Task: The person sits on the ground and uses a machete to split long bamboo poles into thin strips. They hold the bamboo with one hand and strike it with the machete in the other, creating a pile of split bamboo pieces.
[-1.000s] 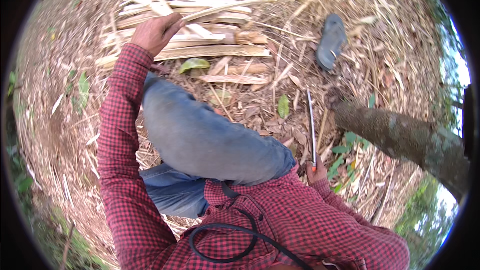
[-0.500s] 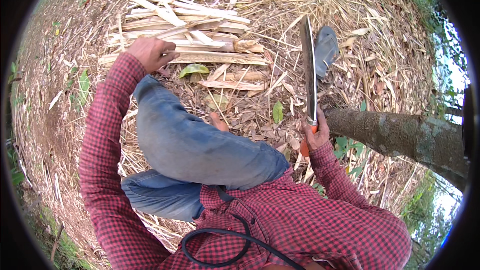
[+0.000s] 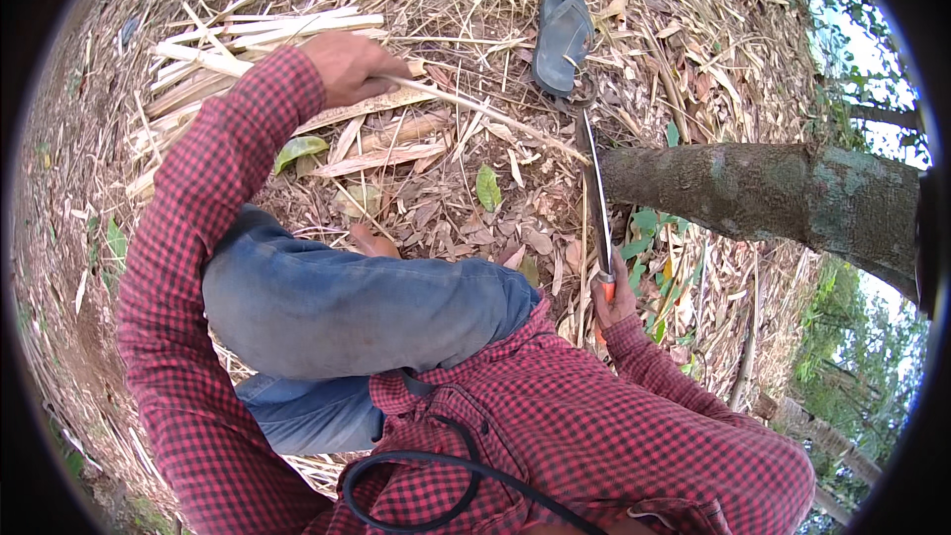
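My left hand (image 3: pixel 352 67) is closed round one end of a thin, pale split-wood strip (image 3: pixel 485 112), beside a pile of similar strips (image 3: pixel 188 84). The strip slants down to the right, and its far end meets the machete blade (image 3: pixel 596 193) in this view; I cannot tell whether they touch. Low on the right, my right hand (image 3: pixel 616 297) grips the machete's orange handle (image 3: pixel 608 289). The long blade points away from me, its tip near a dark flip-flop (image 3: pixel 563 40). My left forearm covers part of the pile.
A tree trunk (image 3: pixel 753 188) leans in from the right, close beside the blade. My bent knee (image 3: pixel 367 307) and bare foot (image 3: pixel 373 241) lie between my hands. Dry leaves, straw and wood scraps (image 3: pixel 386 157) cover the ground. A black cord (image 3: pixel 396 456) hangs over my shirt.
My left hand has moved right from the pile and now holds a strip stretched toward the blade. The machete sits lower in view. The whole view has shifted, with the pile further left.
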Motion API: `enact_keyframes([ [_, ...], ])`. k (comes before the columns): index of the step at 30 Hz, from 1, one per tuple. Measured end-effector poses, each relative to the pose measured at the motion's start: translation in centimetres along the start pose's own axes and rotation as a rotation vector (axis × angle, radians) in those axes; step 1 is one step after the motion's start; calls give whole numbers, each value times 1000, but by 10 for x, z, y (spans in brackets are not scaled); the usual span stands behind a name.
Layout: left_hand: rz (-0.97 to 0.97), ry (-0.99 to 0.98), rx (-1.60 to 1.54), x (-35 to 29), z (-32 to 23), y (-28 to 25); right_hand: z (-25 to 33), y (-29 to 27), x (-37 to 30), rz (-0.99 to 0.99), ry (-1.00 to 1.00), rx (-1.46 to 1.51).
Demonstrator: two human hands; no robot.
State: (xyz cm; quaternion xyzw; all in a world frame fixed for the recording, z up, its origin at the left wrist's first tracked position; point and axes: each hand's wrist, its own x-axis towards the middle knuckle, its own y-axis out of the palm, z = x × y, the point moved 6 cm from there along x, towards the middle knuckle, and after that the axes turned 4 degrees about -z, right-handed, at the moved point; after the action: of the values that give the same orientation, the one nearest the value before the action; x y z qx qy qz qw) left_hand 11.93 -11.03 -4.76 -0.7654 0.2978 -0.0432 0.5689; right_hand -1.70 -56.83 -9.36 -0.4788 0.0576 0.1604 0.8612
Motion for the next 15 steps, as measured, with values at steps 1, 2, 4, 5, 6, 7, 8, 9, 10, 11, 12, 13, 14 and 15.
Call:
enact_keyframes([
  [1,54,-44,10,-6,0,2,-2,1,-2,-2,24,0],
  [2,107,-87,18,-11,4,7,-5,2,-6,-4,51,-2],
  [4,13,-48,13,-27,22,22,-8,6,-6,-11,21,-1],
  [5,-34,-32,4,-33,26,26,0,6,1,7,38,-8],
  [6,-2,-73,-60,-35,32,34,5,7,6,26,53,-15],
  [7,28,-116,-124,-38,38,42,5,9,6,25,75,-32],
  [8,53,-169,-182,-45,45,44,2,13,8,101,214,41],
  [9,22,-152,-227,-48,45,43,3,17,12,59,148,68],
  [10,21,-188,-271,-55,48,44,5,22,17,17,82,96],
  [11,61,-246,-260,-58,50,45,14,25,25,27,44,104],
  [12,100,-306,-250,-62,54,50,23,29,33,39,6,112],
  [13,70,-294,-274,-65,58,54,33,31,40,51,-34,119],
  [14,31,-296,-303,-71,68,63,41,28,47,47,-54,111],
  [15,-4,-310,-318,-82,77,64,52,31,54,48,-82,121],
])
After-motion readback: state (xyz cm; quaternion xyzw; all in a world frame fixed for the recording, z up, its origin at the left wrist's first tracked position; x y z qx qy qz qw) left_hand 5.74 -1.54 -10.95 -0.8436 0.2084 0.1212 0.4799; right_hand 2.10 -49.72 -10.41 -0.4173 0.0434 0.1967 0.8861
